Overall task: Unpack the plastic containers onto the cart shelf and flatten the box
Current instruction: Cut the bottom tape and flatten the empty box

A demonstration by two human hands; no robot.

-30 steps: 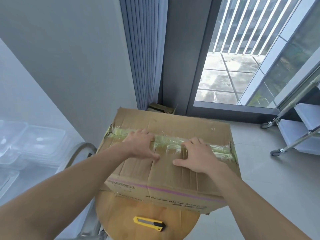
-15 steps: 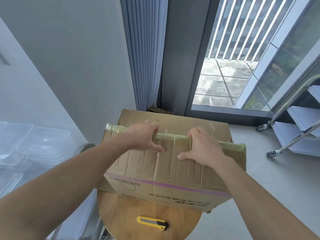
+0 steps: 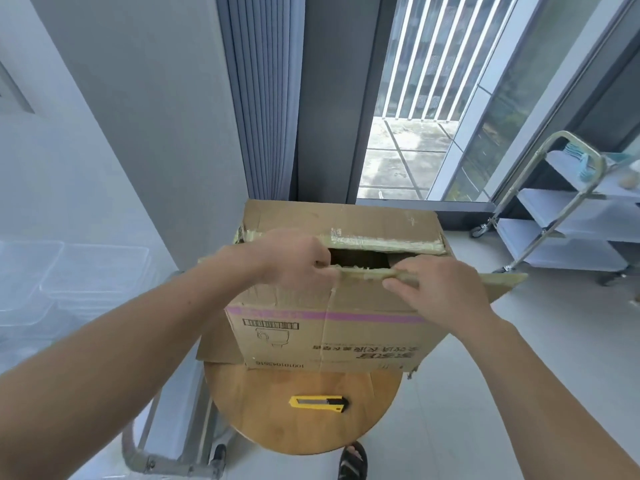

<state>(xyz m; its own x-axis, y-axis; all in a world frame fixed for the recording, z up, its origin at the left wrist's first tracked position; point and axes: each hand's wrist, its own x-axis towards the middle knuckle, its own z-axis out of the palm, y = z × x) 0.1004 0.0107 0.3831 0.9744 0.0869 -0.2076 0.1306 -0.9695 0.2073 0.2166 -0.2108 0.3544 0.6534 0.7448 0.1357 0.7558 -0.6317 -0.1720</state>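
A brown cardboard box (image 3: 329, 337) with a pink stripe stands on a round wooden stool (image 3: 301, 410). Its near top flap is lifted, and a dark gap shows between the two taped flap edges. My left hand (image 3: 291, 261) grips the near flap's edge on the left. My right hand (image 3: 436, 289) pinches the same edge further right, thumb below. The inside is too dark to show any contents. Clear plastic containers (image 3: 69, 275) are stacked on the cart at the left.
A yellow utility knife (image 3: 318, 403) lies on the stool in front of the box. A metal cart frame (image 3: 166, 455) is low at the left. Another wheeled cart (image 3: 568, 209) with white shelves stands at the right by the glass door. A sandalled foot (image 3: 353, 460) is below the stool.
Both hands went from pressing on the taped seam to gripping the near flap and pulling it up and toward me. The seam has parted and a gap has opened.
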